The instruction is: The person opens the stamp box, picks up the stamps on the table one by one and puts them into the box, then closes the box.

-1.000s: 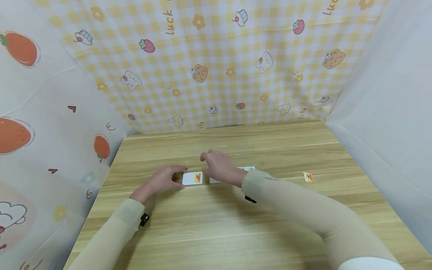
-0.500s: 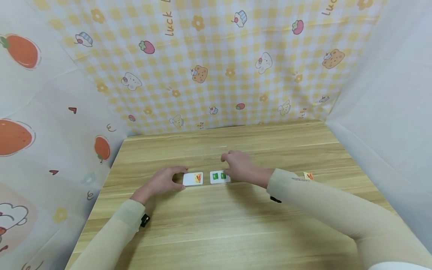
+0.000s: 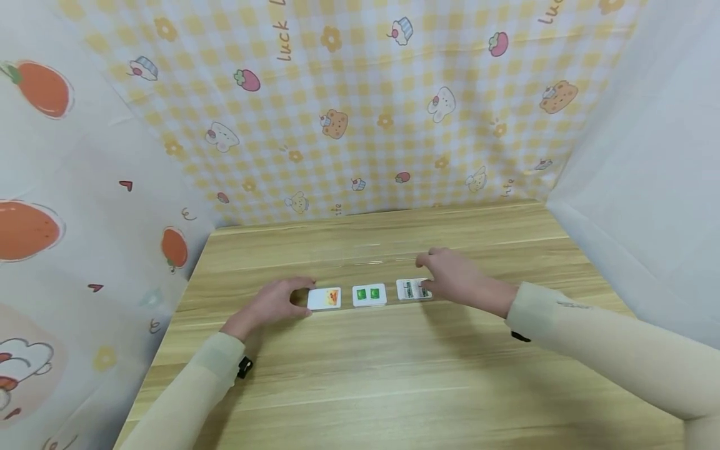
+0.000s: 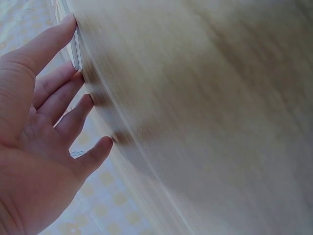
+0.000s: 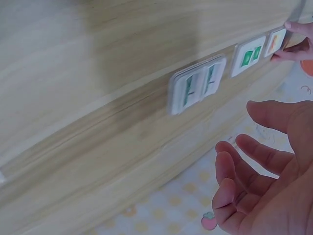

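White rectangular cards point(image 3: 369, 295) lie three in a row on the light wood-grain table point(image 3: 360, 369)

We see rounded corners and flat white faces on all three, with gaps between them. On the orange-pictured card point(image 3: 324, 299) at the left, an orange-and-yellow image fills the right part beside plain white. Two bright green squares sit side by side on the middle card point(image 5: 248, 56). Two narrow, dark green-and-grey pictures mark the right card point(image 5: 197, 85), whose edge looks thick and layered up close. We see the left hand point(image 3: 272, 301) pinching the orange-pictured card's left end between thumb and fingertips. Near the right card is the right hand point(image 3: 462, 281), its fingers loosely bent, thumb apart, grasping nothing.
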Demonstrator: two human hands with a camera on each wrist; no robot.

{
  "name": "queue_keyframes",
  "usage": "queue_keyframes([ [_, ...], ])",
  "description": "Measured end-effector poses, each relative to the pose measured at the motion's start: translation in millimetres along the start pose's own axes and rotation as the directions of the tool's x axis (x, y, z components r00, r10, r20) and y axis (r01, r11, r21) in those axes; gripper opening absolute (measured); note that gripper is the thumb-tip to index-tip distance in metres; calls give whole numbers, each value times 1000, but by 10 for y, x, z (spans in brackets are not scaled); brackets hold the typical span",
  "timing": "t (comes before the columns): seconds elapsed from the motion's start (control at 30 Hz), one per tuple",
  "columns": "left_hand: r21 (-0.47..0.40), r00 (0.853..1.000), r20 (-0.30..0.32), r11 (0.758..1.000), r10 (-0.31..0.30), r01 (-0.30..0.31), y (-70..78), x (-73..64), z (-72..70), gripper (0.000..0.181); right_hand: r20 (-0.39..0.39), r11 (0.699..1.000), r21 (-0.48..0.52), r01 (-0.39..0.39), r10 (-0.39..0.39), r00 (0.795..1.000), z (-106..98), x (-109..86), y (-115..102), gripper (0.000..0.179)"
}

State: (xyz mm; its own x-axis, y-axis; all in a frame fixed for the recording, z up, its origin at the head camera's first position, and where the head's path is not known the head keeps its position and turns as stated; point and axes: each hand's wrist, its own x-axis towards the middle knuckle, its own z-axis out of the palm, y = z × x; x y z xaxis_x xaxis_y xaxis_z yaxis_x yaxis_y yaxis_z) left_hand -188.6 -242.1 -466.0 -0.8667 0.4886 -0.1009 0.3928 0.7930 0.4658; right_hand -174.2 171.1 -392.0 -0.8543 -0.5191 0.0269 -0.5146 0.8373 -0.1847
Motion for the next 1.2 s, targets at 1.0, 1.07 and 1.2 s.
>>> queue_keyframes([
  [1.0, 7, 1000, -15, 1000, -4, 5, 40, -6, -7, 63, 116, 972, 83, -221, 211, 971, -147, -843, 1362, 41],
  [1.07, 5, 1000, -15, 1000, -7, 7, 32, -1, 0, 63, 114, 971, 88, -222, 212, 971, -155, -873, 1432, 39],
  [1.2, -2, 1000, -14, 1000, -12, 12, 6, 8, 15, 64, 99, 973, 91, -214, 205, 974, -125, -944, 1540, 37],
])
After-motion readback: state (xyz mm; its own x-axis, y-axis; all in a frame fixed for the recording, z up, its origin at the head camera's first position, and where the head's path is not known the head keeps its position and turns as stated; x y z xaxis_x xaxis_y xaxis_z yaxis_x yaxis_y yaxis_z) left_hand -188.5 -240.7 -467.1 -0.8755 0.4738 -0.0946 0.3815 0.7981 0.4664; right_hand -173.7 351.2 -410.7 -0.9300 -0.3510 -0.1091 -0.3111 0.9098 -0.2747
